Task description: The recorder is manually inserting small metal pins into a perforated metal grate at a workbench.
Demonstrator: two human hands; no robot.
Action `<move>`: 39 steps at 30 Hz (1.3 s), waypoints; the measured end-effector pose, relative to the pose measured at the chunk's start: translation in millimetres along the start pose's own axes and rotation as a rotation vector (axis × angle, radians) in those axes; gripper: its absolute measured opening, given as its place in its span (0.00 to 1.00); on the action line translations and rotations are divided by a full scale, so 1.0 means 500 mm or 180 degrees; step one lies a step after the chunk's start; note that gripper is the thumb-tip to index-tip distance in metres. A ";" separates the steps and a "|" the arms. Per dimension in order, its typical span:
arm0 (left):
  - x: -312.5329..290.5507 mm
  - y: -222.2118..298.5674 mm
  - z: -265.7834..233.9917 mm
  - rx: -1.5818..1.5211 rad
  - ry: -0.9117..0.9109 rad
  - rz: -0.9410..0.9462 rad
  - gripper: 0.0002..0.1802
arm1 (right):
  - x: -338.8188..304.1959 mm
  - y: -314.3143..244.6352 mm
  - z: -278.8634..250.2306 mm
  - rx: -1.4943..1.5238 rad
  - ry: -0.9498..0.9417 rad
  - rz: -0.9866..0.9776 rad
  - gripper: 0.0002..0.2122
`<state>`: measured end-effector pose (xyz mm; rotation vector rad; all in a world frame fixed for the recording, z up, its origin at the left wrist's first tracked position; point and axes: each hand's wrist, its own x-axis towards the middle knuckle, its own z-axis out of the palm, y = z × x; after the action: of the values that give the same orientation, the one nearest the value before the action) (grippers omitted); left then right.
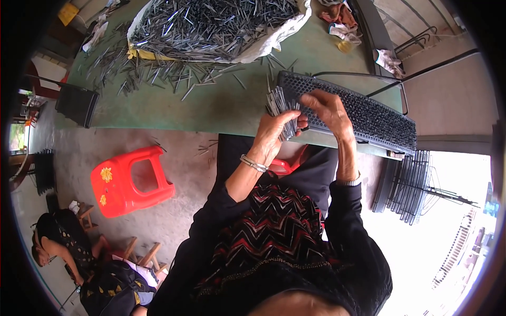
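Observation:
My left hand [271, 129] is closed around a bundle of thin dark metal rods [279, 102], which stick up past the thumb. Just to its right is my right hand [332, 113], its fingers curled together above a long black perforated rack [308, 87]. Whatever those fingertips pinch, if anything, is too small to make out. Short dark pieces stand densely in the holes over the rack's right part, while bare holes show at its left end. The rack lies slantwise along the near right edge of the green table [221, 113].
A large white sack [274, 42] spread at the back holds a heap of similar rods, with loose ones [174, 71] spilled before it. A red plastic stool [118, 181] stands at left. Another person [66, 237] sits lower left. Dark racks [408, 187] stand at right.

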<state>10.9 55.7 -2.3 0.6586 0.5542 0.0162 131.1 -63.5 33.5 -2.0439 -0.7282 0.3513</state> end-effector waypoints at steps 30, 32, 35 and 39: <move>0.003 -0.004 0.002 -0.0108 -0.0018 -0.0004 0.10 | 0.090 0.052 0.031 -0.1598 0.1250 -0.0603 0.05; 0.003 -0.004 0.005 -0.0075 0.0001 -0.0009 0.10 | 0.086 0.045 0.024 -0.1720 0.1179 -0.0640 0.05; -0.004 -0.005 0.009 0.0011 0.0033 0.0006 0.11 | 0.078 0.053 0.019 -0.1745 0.1153 -0.0553 0.05; -0.009 -0.006 0.009 0.0071 0.0036 0.0047 0.12 | 0.081 0.051 0.011 -0.1688 0.1074 -0.0565 0.05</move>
<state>9.0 49.7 1.0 0.6846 0.5611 0.0278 169.1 -45.1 10.4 -2.4202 -0.8421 -0.3193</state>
